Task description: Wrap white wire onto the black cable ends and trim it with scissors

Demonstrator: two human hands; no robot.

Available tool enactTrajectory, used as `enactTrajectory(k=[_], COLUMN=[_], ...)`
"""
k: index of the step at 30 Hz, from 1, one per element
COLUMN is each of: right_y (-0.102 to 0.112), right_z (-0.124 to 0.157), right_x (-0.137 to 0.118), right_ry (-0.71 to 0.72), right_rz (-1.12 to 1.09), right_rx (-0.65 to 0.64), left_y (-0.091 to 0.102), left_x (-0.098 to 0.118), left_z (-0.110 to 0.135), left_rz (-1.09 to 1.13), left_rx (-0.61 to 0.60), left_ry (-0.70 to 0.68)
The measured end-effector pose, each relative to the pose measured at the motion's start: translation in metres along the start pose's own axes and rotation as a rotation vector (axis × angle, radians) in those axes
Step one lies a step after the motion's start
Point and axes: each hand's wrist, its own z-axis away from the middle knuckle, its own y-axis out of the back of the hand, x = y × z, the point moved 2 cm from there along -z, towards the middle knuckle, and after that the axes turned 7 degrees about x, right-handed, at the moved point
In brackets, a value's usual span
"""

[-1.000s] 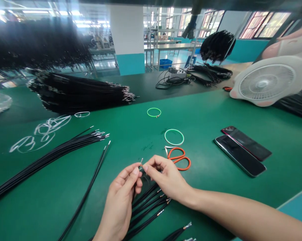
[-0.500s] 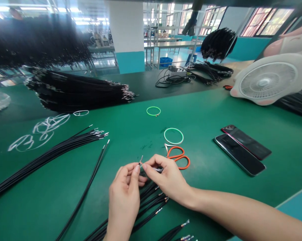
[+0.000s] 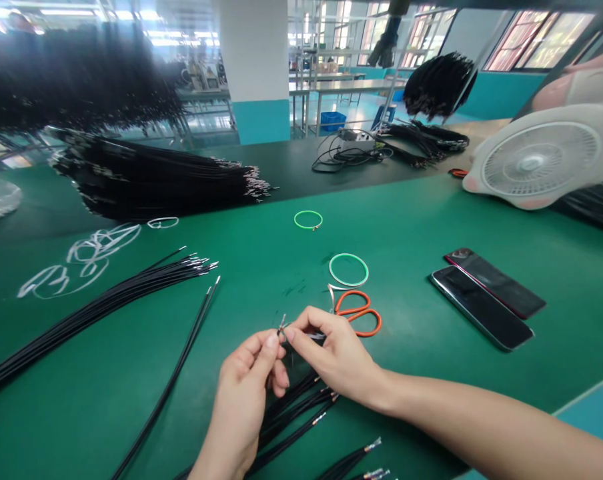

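Observation:
My left hand [image 3: 249,380] pinches a thin black cable between thumb and forefinger, close to its bare tip [image 3: 282,322]; the other fingers curl loosely below. Right beside that tip, the thumb and forefinger of my right hand [image 3: 331,343] are pressed together. Whatever they grip is too small to make out. A greyish-white sliver shows under the right palm, and I cannot tell what it is. Orange-handled scissors [image 3: 354,312] lie just beyond this hand, their blades hidden by it. Below both hands, several black cables [image 3: 301,423] with stripped ends rest on the green table.
A green-and-white ring [image 3: 348,269] and a small green ring [image 3: 308,220] lie ahead. Two phones [image 3: 484,303] and a fan [image 3: 536,160] are on the right. Cable bundles [image 3: 96,307] and white strips [image 3: 101,245] lie left, with a big cable pile [image 3: 166,177] behind.
My left hand has turned slightly and its lower fingers have loosened from the curl. The right hand stays almost in place at the cable's tip.

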Motion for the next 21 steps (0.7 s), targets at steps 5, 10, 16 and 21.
enactTrajectory(k=[5, 10, 16, 21], right_y=[0.0009, 0.0022, 0.0032, 0.0038], right_z=[-0.0008, -0.0015, -0.0026, -0.0015], right_x=[-0.0007, -0.0002, 0.0010, 0.0007], right_ry=[0.031, 0.059, 0.060, 0.022], right_rz=[-0.033, -0.065, -0.090, -0.066], right_rx=[-0.042, -0.099, -0.122, -0.036], left_y=[0.0027, 0.0029, 0.0037, 0.0033], left_x=[0.0049, 0.0075, 0.0062, 0.0077], left_z=[0.0015, 0.0033, 0.0035, 0.0012], left_rz=[0.119, 0.192, 0.168, 0.020], left_rx=[-0.057, -0.130, -0.178, -0.084], left_ry=[0.111, 0.193, 0.193, 0.015])
